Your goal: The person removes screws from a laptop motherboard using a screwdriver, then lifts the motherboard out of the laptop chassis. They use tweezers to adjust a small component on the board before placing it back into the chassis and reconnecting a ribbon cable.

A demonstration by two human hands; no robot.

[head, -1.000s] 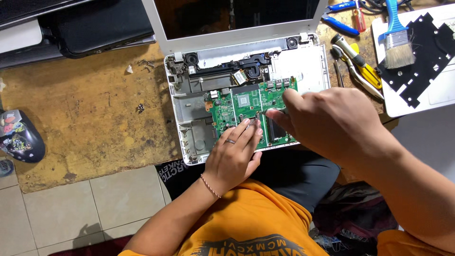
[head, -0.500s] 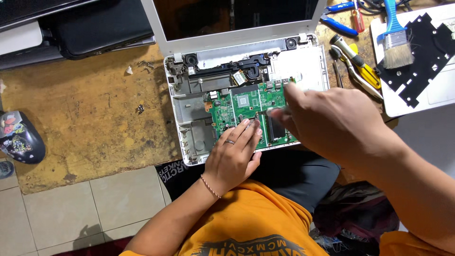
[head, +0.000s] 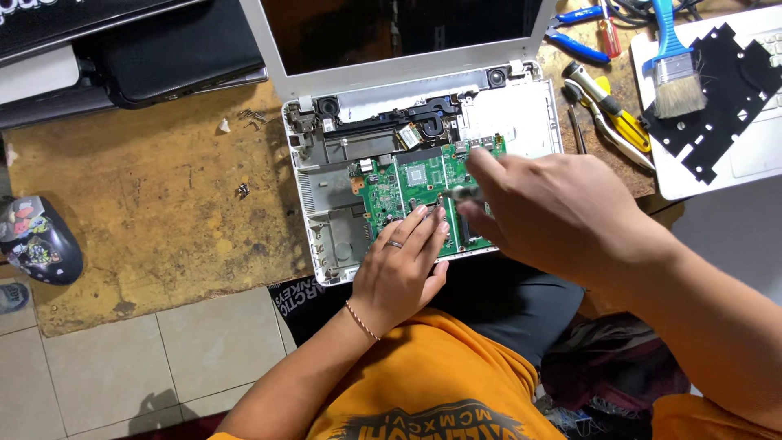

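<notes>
While the left hand (head: 399, 273) lies flat with its fingertips spread on the lower edge of the green circuit board (head: 423, 195), gripping nothing, the right hand (head: 562, 216) is closed around a small metal-tipped tool (head: 463, 193), probably a screwdriver, whose tip meets the board near the centre of the frame. The board sits inside the opened white laptop base (head: 521, 122), just above centre, its lid standing up toward the top edge.

To do this well, I judge the tool should stay upright and squarely seated in the fastener, with light steady downward pressure so it does not slip across the nearby parts. The flat hand should keep pinning the board so it cannot shift or flex. Any freed screw is best lifted straight out rather than left to roll into the casing.

The laptop base works as the only tray here: it holds the board, a black fan and heat pipe along its upper part, and bare grey metal bays at its left. A few loose screws (head: 251, 116) lie on the brown mat (head: 147, 204), upper left of the base. At the upper right lie blue-handled pliers (head: 577, 45), a yellow-handled tool (head: 623, 122) and a blue brush (head: 674, 77).
</notes>
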